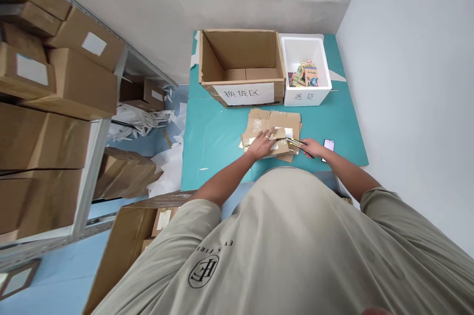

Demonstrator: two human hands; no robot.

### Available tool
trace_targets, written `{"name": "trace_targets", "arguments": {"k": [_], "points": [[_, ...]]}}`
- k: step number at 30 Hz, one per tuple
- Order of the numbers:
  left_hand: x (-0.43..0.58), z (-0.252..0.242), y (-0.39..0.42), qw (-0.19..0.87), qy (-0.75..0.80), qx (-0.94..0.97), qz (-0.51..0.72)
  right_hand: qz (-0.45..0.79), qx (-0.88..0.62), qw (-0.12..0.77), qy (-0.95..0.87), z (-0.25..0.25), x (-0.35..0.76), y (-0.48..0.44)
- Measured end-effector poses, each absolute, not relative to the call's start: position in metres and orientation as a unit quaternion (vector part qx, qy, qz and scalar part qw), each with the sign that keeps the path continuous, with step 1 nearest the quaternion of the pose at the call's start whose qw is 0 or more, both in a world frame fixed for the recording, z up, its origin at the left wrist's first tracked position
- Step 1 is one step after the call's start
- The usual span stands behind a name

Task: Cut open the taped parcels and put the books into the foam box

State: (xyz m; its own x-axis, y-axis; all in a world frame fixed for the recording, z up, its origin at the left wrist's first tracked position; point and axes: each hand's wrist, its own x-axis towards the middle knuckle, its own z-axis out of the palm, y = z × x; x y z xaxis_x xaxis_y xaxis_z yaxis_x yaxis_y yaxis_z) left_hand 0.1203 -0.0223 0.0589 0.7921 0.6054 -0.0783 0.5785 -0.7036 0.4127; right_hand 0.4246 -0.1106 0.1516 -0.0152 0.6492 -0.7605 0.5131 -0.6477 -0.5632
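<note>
My left hand (pixel 261 144) lies spread on top of a small cardboard box (pixel 282 147) with white labels and clear tape. In my right hand (pixel 313 148) is a yellow and black utility knife (pixel 295 142). Its tip meets the right part of the box top, by the taped seam. Beneath the box lie flattened cardboard sheets (pixel 276 118) with bits of tape stuck to them. Whether the blade has gone into the tape is too small to make out.
A large open carton (pixel 244 94) with a handwritten sign and a white foam box (pixel 324 78) holding several colourful packets stand at the back of the teal table (pixel 211 132). A phone (pixel 329 145) lies right. Shelves of boxes (pixel 77 83) and an open carton (pixel 122 236) stand left.
</note>
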Motion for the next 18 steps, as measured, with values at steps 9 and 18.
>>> {"name": "trace_targets", "arguments": {"k": [9, 18], "points": [[0.132, 0.057, -0.051, 0.197, 0.360, 0.912, 0.024, 0.595, -0.680, 0.038, -0.427, 0.148, 0.431, -0.114], [0.138, 0.068, -0.044, 0.141, 0.365, 0.920, -0.030, 0.611, -0.658, 0.044, -0.438, 0.132, 0.442, -0.126]]}}
